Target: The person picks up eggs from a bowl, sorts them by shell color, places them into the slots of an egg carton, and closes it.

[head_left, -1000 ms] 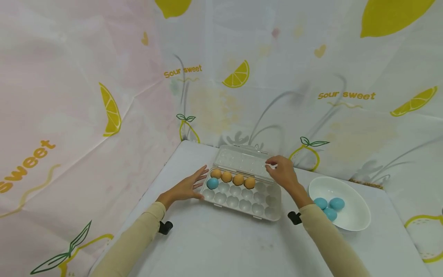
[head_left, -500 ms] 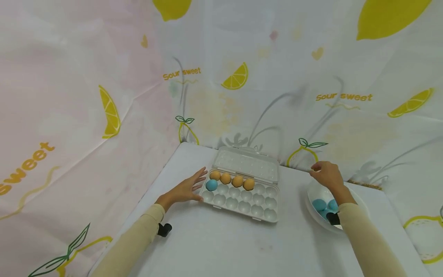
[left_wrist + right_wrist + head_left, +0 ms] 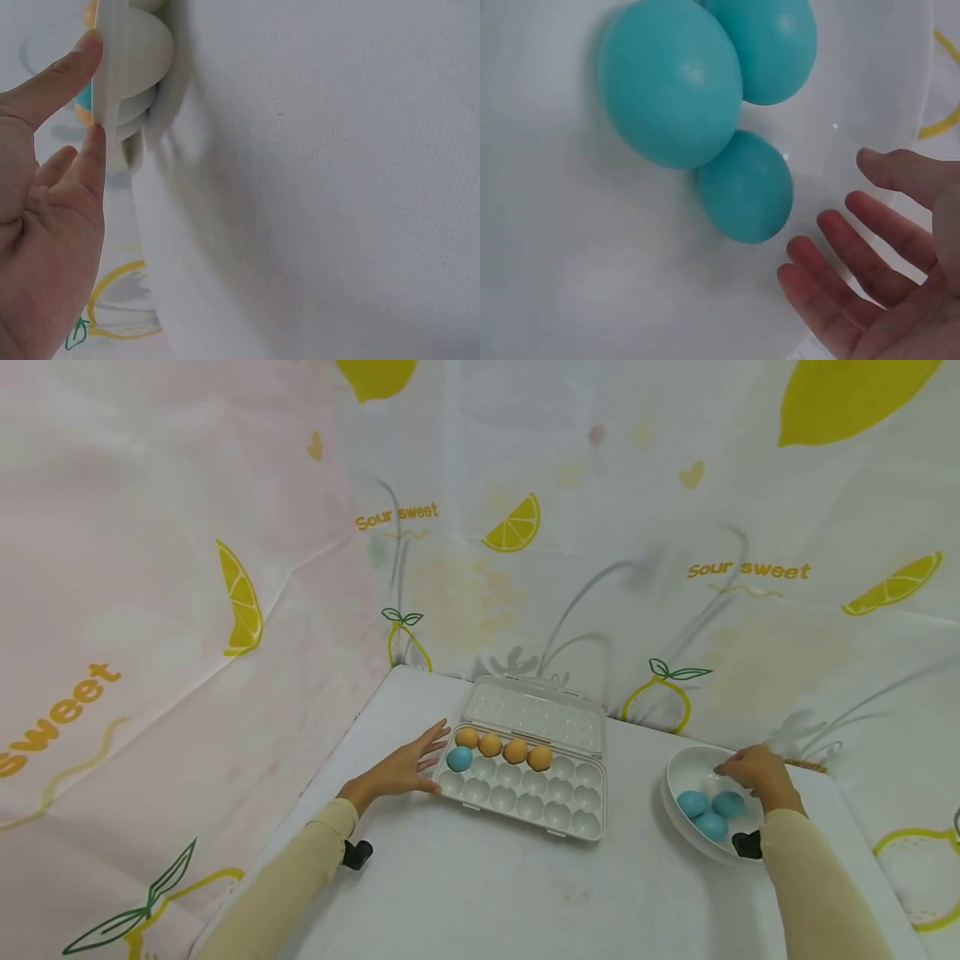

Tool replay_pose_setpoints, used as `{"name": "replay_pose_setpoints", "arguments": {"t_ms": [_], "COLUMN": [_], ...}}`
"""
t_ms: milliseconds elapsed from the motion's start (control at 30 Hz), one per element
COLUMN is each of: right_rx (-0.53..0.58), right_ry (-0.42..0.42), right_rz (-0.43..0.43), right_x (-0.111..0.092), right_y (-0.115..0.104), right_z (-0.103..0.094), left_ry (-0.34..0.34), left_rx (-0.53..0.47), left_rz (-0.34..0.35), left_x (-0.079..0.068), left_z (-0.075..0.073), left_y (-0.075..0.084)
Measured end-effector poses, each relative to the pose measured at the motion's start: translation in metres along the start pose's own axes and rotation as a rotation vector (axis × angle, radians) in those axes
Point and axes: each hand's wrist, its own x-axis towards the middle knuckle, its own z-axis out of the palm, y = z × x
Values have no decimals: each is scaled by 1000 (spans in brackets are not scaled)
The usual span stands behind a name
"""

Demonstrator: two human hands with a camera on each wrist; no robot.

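A pale plastic egg tray (image 3: 519, 803) lies on the table with its clear lid (image 3: 525, 712) folded back. Several orange eggs (image 3: 515, 751) fill part of its far row, and one blue egg (image 3: 459, 758) sits in the row in front of them, at the left end. My left hand (image 3: 401, 771) touches the tray's left end, thumb and fingers spread along the rim. To the right, my right hand (image 3: 761, 777) is over a white bowl (image 3: 678, 777) holding three blue eggs (image 3: 746, 187). Its fingers are loosely bent beside the eggs, holding nothing.
A white cloth (image 3: 510, 893) covers the table, which stands in a corner. Behind and to the left rises a lemon-printed backdrop (image 3: 450, 593). A bit of brown rope (image 3: 806, 765) lies at the back edge beyond the bowl.
My right hand has moved right from above the tray's lid and then down into the bowl. The left hand stays at the tray's left end.
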Motion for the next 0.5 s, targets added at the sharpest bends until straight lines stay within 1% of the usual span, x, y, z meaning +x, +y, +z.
{"name": "replay_pose_setpoints", "arguments": {"t_ms": [167,267,367,500], "right_rx": [34,40,31,36], "right_ry": [-62,-105,-116,-107], "right_rz": [21,55,69,83], "right_x": [7,14,15,10], "right_y": [17,26,31,31], "right_z": [9,16,22,26], "left_ry": [-7,-6,-8,-14], "left_rx": [-2,-2,3,1], "left_rz": [22,27,22,17], "left_x": [0,0,0,-1], "left_z": [-3,-4,-3,-1], "left_y": [0,1,1,2]}}
